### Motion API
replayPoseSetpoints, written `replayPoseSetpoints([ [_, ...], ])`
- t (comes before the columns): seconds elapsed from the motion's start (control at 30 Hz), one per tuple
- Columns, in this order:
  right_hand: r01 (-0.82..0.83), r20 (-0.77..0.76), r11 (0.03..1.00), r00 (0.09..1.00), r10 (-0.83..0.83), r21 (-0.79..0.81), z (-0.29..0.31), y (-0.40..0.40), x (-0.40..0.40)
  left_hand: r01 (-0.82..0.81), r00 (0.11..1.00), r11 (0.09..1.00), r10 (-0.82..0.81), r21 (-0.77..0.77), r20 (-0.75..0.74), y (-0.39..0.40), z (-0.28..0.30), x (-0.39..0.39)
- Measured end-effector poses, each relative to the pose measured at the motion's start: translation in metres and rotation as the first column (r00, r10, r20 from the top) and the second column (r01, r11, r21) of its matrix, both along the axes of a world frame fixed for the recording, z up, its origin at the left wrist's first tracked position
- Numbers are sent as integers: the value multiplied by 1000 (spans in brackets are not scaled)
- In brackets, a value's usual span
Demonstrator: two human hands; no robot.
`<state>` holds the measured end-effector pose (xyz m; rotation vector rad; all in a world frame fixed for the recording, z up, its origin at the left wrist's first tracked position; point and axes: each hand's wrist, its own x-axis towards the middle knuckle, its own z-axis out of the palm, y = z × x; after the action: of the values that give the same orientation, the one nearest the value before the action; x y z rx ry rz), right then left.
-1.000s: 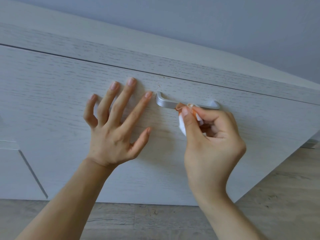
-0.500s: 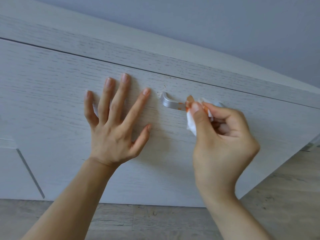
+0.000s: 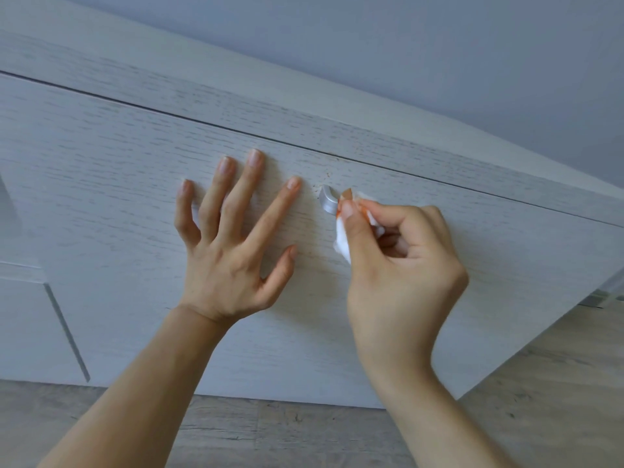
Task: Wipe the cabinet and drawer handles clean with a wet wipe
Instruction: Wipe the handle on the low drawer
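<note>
Right, wall (image 3: 439, 55) first, a plain blue-grey stretch across the top of the view. Below it comes the cabinet (image 3: 101, 163), pale whitewashed wood with a fine grain, a dark seam running along under its top edge and the big drawer front filling the middle. Grey wood-look floor (image 3: 557, 400) shows along the bottom and up the right side.

On to the arms, both bare, reaching up from the bottom edge. Left hand (image 3: 229, 258) lies flat against the drawer front, palm on the wood, fingers straight and spread wide, thumb angled out to the right. It holds nothing.

Right hand (image 3: 401, 271) sits just beside it, curled into a loose fist, thumb and forefinger pinching the wipe (image 3: 342, 241). That wipe is white, bunched up, with orange-brown smears on the part at the fingertips, and it is pressed against the handle (image 3: 328, 200). Only the left end of that silver handle shows, a short rounded metal stub standing off the drawer near its upper edge; the rest is hidden behind the wipe and the fingers.

Smallest of all: tiny brownish specks (image 3: 332, 170) dot the wood just above and left of the handle.
</note>
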<state>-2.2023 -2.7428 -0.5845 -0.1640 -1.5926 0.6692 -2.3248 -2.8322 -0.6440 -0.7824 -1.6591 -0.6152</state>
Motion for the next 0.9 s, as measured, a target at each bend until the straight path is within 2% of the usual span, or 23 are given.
replayPoseSetpoints([
  [0.1,-14,5,998,1000,14,-56,1,-2,-1,18,1000,1000,-18,-10,2,-1,1,-1],
  [0.2,-32,48,999,998,34,-37,4,-9,-2,18,1000,1000,-18,-6,4,-1,0,-1],
  [0.33,-54,19,985,998,58,-166,5,-2,7,27,1000,1000,-27,1,-8,-2,1,-1],
  [0.47,-33,96,996,995,40,-78,5,-4,10,21,1000,1000,-21,12,-12,-1,0,-1],
  [0.63,-28,119,999,992,33,-43,7,-4,5,8,1000,1000,-8,22,-16,2,-1,-3],
  [0.8,3,93,996,996,5,-86,8,-3,5,6,1000,999,-6,39,2,6,-3,-2],
  [0.9,-41,139,997,989,49,-61,6,-26,-12,-10,1000,999,10,40,2,8,-5,-3],
])
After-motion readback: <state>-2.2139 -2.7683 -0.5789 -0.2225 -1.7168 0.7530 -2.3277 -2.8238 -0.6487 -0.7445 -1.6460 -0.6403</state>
